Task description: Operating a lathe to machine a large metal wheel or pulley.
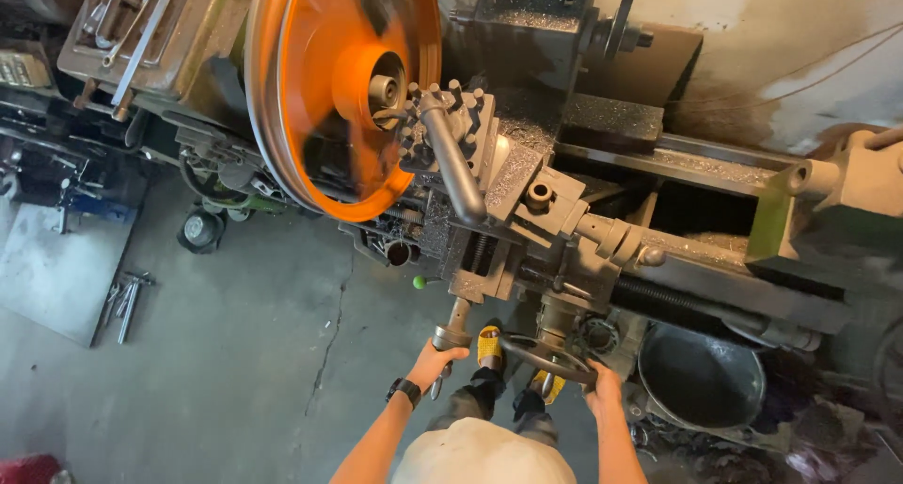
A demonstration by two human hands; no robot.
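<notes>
Orange paint covers the big wheel (343, 89) spinning, blurred, at the upper left end of the lathe (658, 221), with a steel hub at its middle. Just beside that hub sits the tool post (450, 126), and a long grey lever (451, 164) slants down from it over the carriage. At the front edge of the carriage, the left hand (435, 362) is clenched around a small crank handle (453, 333) that sticks out toward the person; a dark watch (404, 390) sits on that wrist. The right hand (602, 382) grips the rim of a dark handwheel (547, 354), just beside the crank on its right. Between the two arms, yellow sandals (489, 345) stand on the concrete floor (263, 352). A round metal tub (701, 380) rests on the floor under the right part of the lathe bed. Loose spanners (127, 301) lie on the floor near the left edge, beside a flat metal sheet (56, 268).
</notes>
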